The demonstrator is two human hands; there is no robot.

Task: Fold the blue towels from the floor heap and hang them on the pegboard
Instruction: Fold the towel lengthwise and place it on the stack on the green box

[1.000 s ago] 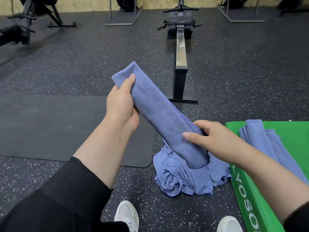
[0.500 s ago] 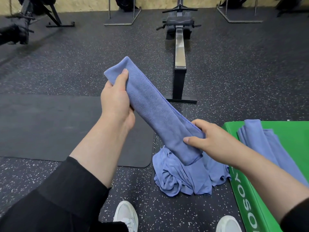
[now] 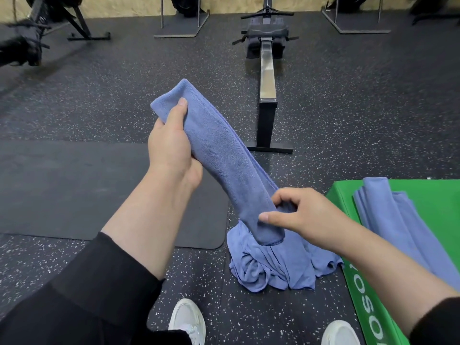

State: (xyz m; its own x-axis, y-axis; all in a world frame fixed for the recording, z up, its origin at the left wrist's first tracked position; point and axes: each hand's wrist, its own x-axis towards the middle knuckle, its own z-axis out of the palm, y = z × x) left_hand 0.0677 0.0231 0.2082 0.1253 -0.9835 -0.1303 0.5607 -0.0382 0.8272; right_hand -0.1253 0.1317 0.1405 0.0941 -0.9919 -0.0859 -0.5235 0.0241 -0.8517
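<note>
A: What is the weak point here?

B: The folded towel (image 3: 219, 155) is held in the air as a long narrow strip, slanting from upper left to lower right. The left hand (image 3: 171, 145) grips its upper end, thumb on top and fingers curled underneath. The right hand (image 3: 298, 215) pinches the lower end between thumb and curled fingers.

A: So the layers could slip?

B: I think so. Only the 2 ends are held, so the middle could sag and the edges slide apart if either pinch loosens.

A: And below it?

B: The floor heap (image 3: 278, 265) lies directly under the lower end, beside the green box (image 3: 443, 200) carrying 2 or more folded towels (image 3: 388, 215). A dropped end would land in the heap and undo the fold. No pegboard is in view.
</note>
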